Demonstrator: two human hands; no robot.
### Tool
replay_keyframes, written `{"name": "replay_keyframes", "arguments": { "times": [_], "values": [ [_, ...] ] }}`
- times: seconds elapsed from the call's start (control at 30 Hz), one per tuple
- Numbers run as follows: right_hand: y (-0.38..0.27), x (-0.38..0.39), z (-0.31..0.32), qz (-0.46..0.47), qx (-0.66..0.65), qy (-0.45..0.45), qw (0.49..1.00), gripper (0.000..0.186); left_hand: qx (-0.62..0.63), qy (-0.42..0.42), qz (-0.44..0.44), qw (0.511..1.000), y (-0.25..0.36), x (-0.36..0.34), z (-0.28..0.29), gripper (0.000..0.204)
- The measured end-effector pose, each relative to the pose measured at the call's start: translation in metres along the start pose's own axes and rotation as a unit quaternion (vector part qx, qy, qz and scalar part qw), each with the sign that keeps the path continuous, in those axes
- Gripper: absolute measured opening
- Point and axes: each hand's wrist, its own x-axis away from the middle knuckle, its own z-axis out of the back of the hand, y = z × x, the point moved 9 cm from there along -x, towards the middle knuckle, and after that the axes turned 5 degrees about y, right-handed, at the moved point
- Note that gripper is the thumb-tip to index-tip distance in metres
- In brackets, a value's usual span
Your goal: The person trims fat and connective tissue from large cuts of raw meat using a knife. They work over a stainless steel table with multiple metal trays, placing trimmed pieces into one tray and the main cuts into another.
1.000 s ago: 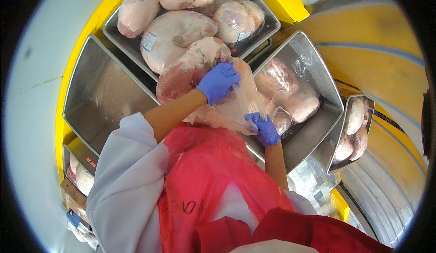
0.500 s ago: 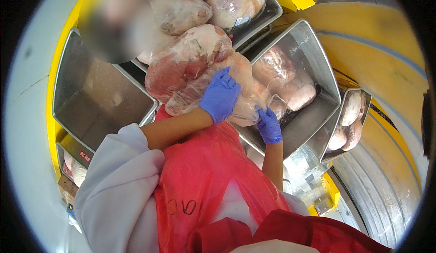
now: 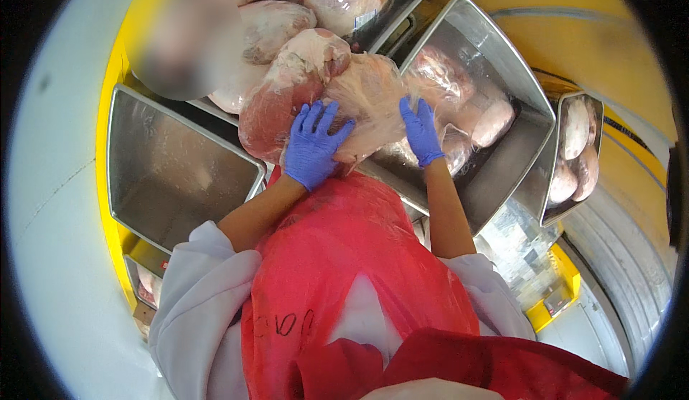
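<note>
A large raw cut of meat lies in front of me, dark red on the left and pale with fat at its upper end. Clear plastic film spreads over its right part, wrinkled and partly see-through. My left hand, in a blue glove, lies on the near side of the meat with its fingers spread. At the film's right edge, my right hand, also blue-gloved, has its fingers stretched out and touches the plastic. The underside of the meat is hidden.
A metal bin on the right holds bagged meat. Behind, another metal bin carries several large cuts. At left stands a metal bin; a smaller bin with meat is far right. A blurred patch covers the upper left.
My left hand has moved from the film to the meat's near side, fingers now spread. My right hand has risen along the film and its pinch has opened. The film lies flatter.
</note>
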Motion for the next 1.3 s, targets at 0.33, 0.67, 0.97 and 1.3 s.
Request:
{"name": "replay_keyframes", "arguments": {
  "times": [0.33, 0.67, 0.97, 1.3],
  "values": [
    [0.01, 0.016, 0.005, -0.067, -0.076, -0.034, 0.994, 0.042, 0.07, 0.07, -0.023, 0.995, -0.011, -0.006, 0.018, 0.029],
    [-0.023, 0.04, -0.001, 0.031, -0.08, -0.037, 0.996, 0.073, 0.206, 0.115, 0.171, 0.957, -0.088, -0.007, 0.025, 0.018],
    [-0.087, 0.048, -0.008, 0.219, 0.089, -0.03, 0.971, 0.092, 0.295, 0.122, 0.249, 0.914, -0.161, 0.013, 0.054, 0.026],
    [-0.112, 0.132, -0.116, 0.477, 0.153, -0.292, 0.814, 0.054, 0.39, 0.089, 0.409, 0.82, -0.097, 0.022, 0.076, 0.026]
  ]
}}
